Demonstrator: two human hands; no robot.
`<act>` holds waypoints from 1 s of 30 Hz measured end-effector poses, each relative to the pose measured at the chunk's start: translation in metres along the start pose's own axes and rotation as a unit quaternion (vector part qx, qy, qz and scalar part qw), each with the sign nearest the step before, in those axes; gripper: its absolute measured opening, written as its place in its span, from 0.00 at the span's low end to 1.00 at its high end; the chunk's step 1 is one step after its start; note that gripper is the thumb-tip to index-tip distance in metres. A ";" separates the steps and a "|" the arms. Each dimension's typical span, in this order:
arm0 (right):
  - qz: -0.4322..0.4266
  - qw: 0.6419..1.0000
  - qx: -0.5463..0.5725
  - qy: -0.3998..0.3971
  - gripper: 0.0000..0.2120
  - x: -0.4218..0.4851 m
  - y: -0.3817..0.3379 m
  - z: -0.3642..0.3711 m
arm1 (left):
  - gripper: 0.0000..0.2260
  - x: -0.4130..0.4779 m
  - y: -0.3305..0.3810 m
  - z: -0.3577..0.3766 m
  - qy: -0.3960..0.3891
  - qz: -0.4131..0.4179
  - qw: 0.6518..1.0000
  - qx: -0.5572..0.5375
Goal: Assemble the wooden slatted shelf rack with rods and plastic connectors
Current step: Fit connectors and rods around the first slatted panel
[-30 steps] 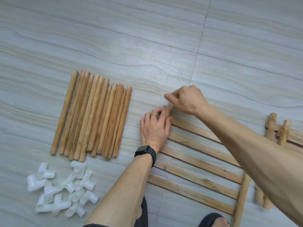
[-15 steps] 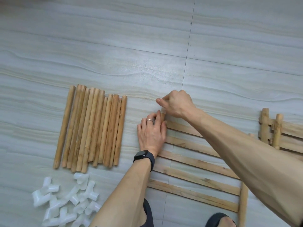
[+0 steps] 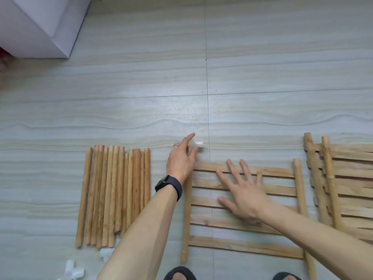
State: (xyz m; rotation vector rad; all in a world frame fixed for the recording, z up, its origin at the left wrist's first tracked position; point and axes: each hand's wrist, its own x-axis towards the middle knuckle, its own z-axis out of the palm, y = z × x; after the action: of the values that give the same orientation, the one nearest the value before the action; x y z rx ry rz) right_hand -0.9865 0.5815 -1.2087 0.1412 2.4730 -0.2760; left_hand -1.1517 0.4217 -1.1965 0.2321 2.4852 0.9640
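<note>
My right hand [image 3: 242, 197] lies palm down on the panel [image 3: 242, 246], fingers spread wide across its upper slats. The panel rests flat on the floor [image 3: 262, 77] right in front of me, its slats running crosswise between a left side rod [image 3: 186, 219] and a right side rod [image 3: 300, 199].

My left hand [image 3: 180, 160] reaches to the panel's far left corner, fingers stretched out and a little apart, not curled. A white connector [image 3: 198, 145] shows just past them, at the far end of the left side rod. The spot is blurred, so I cannot tell whether my fingertips touch it.

The loose rods [image 3: 117, 195] lie side by side in a row on the floor, left of my left arm. A few spare connectors [image 3: 73, 272] sit just beyond their near ends, partly cut off by the frame edge. More slatted panels [image 3: 351, 191] lie overlapped at the right, just beside the right side rod.

I wear a dark watch [image 3: 169, 185] on the left wrist and a ring [image 3: 176, 145] on that hand. My slippers [image 3: 179, 273] show at the bottom edge — a white cabinet [image 3: 40, 27] stands in the far left corner.
</note>
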 end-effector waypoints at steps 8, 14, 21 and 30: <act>-0.040 0.999 -0.017 0.013 0.40 0.035 0.012 -0.012 | 0.12 0.025 -0.007 -0.012 0.069 -0.013 0.997 -0.044; -0.041 0.998 -0.037 0.002 0.40 0.040 0.015 -0.021 | 0.23 -0.008 -0.010 -0.023 0.057 -0.015 0.998 -0.028; -0.001 0.999 -0.007 0.032 0.35 0.030 -0.013 -0.011 | 0.18 -0.155 -0.090 -0.074 0.278 -0.076 0.957 -0.031; -0.057 0.995 0.001 -0.086 0.42 -0.017 -0.109 0.022 | 0.24 -0.258 -0.197 -0.130 0.165 -0.363 0.903 0.158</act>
State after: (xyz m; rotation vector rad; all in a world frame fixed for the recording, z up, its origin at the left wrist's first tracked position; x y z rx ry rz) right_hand -0.9783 0.4695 -1.1973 -0.0227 2.3128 -0.3242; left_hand -0.9852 0.1174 -1.1520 -0.7766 2.6676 0.2945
